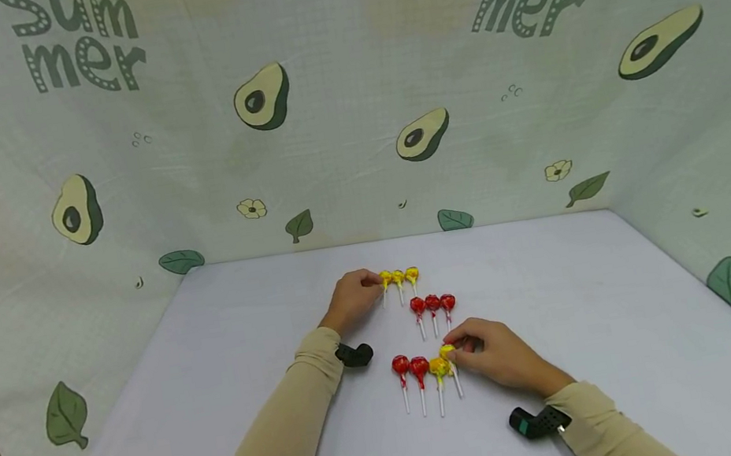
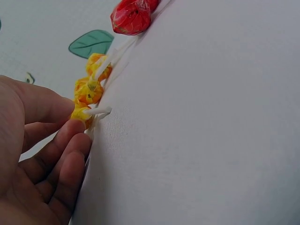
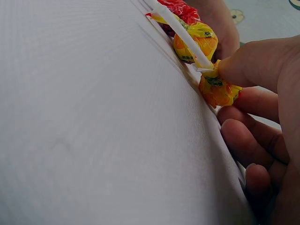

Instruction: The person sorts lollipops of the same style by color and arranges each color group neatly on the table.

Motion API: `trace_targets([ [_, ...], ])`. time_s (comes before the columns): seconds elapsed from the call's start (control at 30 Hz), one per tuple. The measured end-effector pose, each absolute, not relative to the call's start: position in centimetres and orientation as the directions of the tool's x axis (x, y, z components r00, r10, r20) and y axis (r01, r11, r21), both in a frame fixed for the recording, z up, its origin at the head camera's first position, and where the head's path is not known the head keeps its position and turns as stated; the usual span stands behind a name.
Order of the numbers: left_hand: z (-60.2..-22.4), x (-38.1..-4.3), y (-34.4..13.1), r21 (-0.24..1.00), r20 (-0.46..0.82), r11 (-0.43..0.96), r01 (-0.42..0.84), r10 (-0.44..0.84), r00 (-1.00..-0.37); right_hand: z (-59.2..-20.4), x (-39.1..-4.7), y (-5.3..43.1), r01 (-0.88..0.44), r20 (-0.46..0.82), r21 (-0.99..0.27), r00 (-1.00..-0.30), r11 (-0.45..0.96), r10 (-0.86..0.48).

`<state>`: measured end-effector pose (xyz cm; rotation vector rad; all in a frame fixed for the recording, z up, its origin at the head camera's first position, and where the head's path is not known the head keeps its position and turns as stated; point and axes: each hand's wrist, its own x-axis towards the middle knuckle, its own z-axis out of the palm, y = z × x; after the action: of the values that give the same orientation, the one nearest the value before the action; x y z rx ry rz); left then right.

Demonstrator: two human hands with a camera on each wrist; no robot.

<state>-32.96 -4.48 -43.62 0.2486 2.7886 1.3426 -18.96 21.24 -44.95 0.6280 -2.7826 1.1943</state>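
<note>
At the back of the white table, my left hand (image 1: 353, 298) pinches the head of the leftmost yellow lollipop (image 2: 80, 115) between thumb and index finger. Two more yellow lollipops (image 1: 405, 276) lie beside it in a row. Nearer the front, my right hand (image 1: 500, 352) pinches another yellow lollipop (image 3: 219, 90) by its wrapped head, its white stick pointing toward the front edge. Directly left of that one lies a yellow lollipop (image 1: 439, 367), followed by two red lollipops (image 1: 410, 367) in the same row.
Three red lollipops (image 1: 432, 303) form a row between the two hands, sticks toward me. Behind the white table (image 1: 263, 308) hangs a pale cloth (image 1: 347, 199) printed with avocados and leaves. Each wrist carries a black device (image 1: 538, 421).
</note>
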Motion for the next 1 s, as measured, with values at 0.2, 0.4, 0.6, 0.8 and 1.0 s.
trace_targets([
  [0.2, -43.5, -32.8, -4.8, 0.776, 0.069, 0.605, 0.178, 0.199, -0.978, -44.9, -19.0, 21.2, -0.376, 0.193, -0.688, -0.92, 0.621, -0.343],
  [0.4, -43.4, -32.4, -5.0, 0.77, 0.08, 0.603, 0.207, 0.231, -0.97, -45.0, -19.0, 21.2, -0.379, 0.195, -0.69, -0.918, 0.617, -0.346],
  [0.6, -43.1, -31.8, -5.2, 0.78, 0.043, 0.598, 0.183, 0.24, -0.97, -45.1, -19.0, 21.3, -0.381, 0.198, -0.697, -0.917, 0.608, -0.347],
  [0.8, -43.1, -30.8, -5.6, 0.781, 0.029, 0.599, 0.176, 0.248, -0.968, -45.2, -19.0, 21.3, -0.384, 0.197, -0.697, -0.915, 0.605, -0.353],
  [1.0, -43.0, -29.9, -6.1, 0.79, 0.022, 0.59, 0.167, 0.245, -0.969, -45.2, -19.1, 21.3, -0.382, 0.198, -0.693, -0.916, 0.611, -0.348],
])
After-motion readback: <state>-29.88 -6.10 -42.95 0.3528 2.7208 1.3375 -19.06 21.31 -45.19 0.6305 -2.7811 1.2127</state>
